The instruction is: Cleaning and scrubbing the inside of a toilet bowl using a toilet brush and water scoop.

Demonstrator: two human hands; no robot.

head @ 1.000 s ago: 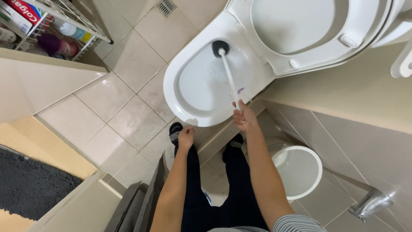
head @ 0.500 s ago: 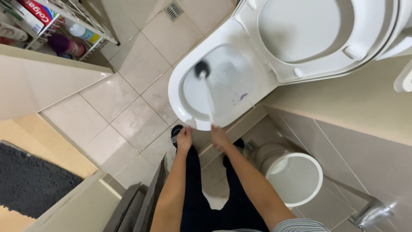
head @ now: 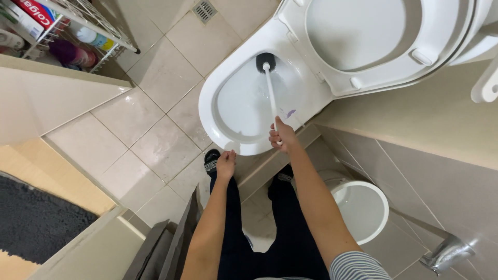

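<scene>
The toilet [head: 218, 111] is lying just ahead of both hands, its white bowl open and its lid [head: 363, 36] standing raised beyond the bowl, far past the right hand. The tiled floor [head: 150, 140] is spreading out to the left of the left hand, with a dark mat [head: 36, 218] lying well off to that side and back toward the person. A wire rack [head: 83, 26] holding bottles is standing far ahead and to the left of the left hand. A round white bin [head: 363, 207] is sitting close behind and to the right of the right hand, beside the forearm.

The right hand [head: 282, 136] is clenching the end of the toilet brush [head: 271, 96], fingers wrapped around the thin white handle just over the near rim of the bowl. The handle is running forward and away from that hand, and its dark head is resting low inside the bowl near the far wall.

The left hand [head: 226, 165] is hanging empty and loosely curled, just short of the bowl's near rim, touching nothing, a little left of and behind the right hand.
</scene>
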